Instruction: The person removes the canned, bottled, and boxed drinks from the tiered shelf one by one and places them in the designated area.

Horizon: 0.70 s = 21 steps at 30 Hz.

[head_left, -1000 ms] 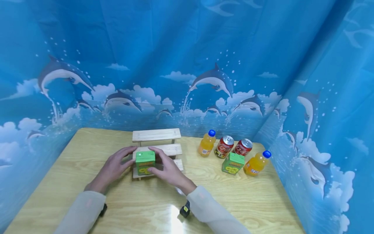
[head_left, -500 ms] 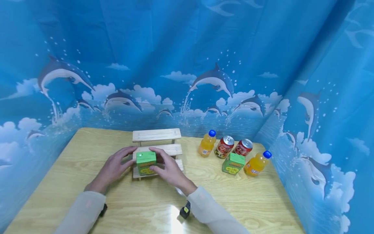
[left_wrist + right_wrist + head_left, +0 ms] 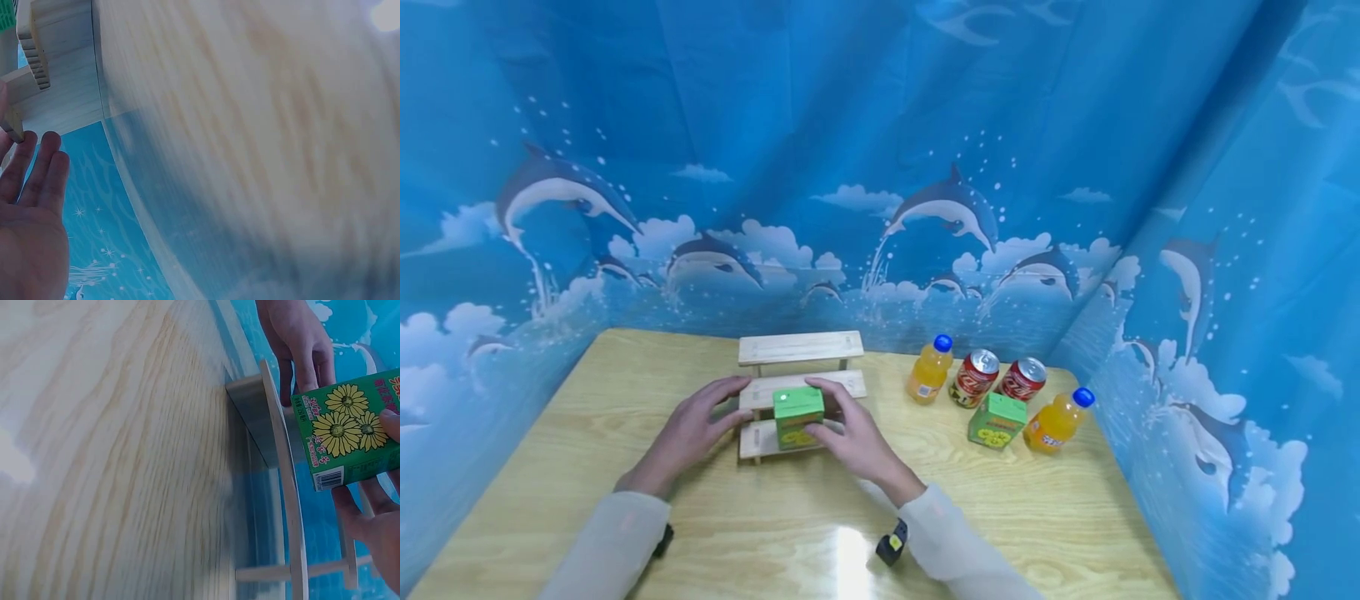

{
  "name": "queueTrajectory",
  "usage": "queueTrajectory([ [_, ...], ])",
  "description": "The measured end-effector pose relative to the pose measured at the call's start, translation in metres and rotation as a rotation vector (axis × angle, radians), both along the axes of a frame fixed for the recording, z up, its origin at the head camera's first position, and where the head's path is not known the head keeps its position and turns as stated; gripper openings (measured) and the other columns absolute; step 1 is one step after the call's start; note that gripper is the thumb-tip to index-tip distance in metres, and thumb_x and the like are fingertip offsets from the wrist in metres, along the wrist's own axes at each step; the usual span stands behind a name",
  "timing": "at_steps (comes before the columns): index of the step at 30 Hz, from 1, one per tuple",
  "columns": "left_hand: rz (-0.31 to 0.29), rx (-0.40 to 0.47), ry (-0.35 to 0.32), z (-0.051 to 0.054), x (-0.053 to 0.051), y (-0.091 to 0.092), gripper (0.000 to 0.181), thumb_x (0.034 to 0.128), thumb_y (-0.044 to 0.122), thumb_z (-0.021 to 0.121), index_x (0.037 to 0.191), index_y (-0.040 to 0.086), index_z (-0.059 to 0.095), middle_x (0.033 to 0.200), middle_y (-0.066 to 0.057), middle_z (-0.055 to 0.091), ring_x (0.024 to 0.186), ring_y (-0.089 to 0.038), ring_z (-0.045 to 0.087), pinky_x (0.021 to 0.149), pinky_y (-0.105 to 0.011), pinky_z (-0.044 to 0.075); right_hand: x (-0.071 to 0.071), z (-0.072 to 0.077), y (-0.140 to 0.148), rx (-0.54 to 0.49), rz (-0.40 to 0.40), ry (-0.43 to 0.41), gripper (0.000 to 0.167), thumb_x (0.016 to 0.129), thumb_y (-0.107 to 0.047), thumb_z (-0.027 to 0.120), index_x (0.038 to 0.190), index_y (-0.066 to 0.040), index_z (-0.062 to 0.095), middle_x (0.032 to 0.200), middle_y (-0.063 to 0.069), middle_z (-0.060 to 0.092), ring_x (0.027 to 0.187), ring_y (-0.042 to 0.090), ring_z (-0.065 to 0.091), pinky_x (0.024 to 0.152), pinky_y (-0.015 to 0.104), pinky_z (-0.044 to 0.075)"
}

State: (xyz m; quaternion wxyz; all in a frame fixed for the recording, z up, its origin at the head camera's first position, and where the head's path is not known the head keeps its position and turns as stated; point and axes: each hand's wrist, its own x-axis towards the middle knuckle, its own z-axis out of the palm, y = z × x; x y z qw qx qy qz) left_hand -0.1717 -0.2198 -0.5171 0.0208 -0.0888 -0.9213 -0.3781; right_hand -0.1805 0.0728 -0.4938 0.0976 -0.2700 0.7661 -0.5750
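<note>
A green drink carton (image 3: 799, 417) with yellow flowers printed on it is gripped by my right hand (image 3: 854, 433), thumb on the front face. The right wrist view shows the carton (image 3: 340, 428) close over the lowest step; I cannot tell if its base touches. The three-step wooden stand (image 3: 801, 347) is at the table's left middle. My left hand (image 3: 700, 425) is at the stand's left end, its fingertips at or near the board ends. In the left wrist view, its fingers (image 3: 42, 169) look nearly straight beside the wood.
Right of the stand are an orange drink bottle (image 3: 928, 372), two red cans (image 3: 975, 379), a second green carton (image 3: 997, 423) and another orange bottle (image 3: 1054, 423). The pale wood table (image 3: 760, 533) meets a blue dolphin curtain (image 3: 865, 167) behind and on both sides.
My right hand has slid the carton rightward along the lowest step, away from the left hand. The left hand and the stand have stayed about where they were.
</note>
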Motion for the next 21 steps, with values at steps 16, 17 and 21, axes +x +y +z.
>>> queueTrajectory([
  [16, -0.018, -0.010, 0.024, -0.002, -0.001, -0.002, 0.065, 0.1049, 0.026, 0.075, 0.162, 0.009, 0.051, 0.166, -0.023, 0.049, 0.147, -0.051, 0.052, 0.119, -0.071, 0.047, -0.003, -0.001, 0.047, -0.024, -0.100, 0.003, 0.071, 0.104, -0.003, 0.068, 0.166, -0.026, 0.041, 0.163, 0.011, 0.054, 0.147, 0.034, 0.057, 0.125, 0.051, 0.050],
  [17, -0.020, -0.009, 0.024, -0.002, -0.001, -0.002, 0.065, 0.1051, 0.027, 0.075, 0.162, 0.009, 0.050, 0.166, -0.023, 0.049, 0.147, -0.051, 0.053, 0.118, -0.071, 0.048, -0.003, -0.001, 0.050, -0.022, -0.107, 0.006, 0.072, 0.104, -0.003, 0.069, 0.166, -0.025, 0.041, 0.164, 0.010, 0.053, 0.148, 0.034, 0.056, 0.125, 0.050, 0.050],
  [21, -0.021, -0.009, 0.024, -0.002, -0.001, -0.002, 0.065, 0.1054, 0.027, 0.075, 0.162, 0.009, 0.050, 0.166, -0.023, 0.049, 0.146, -0.051, 0.054, 0.118, -0.071, 0.048, -0.004, -0.001, 0.062, -0.031, -0.127, 0.031, 0.072, 0.103, 0.000, 0.069, 0.166, -0.019, 0.040, 0.165, 0.015, 0.052, 0.149, 0.039, 0.054, 0.125, 0.055, 0.049],
])
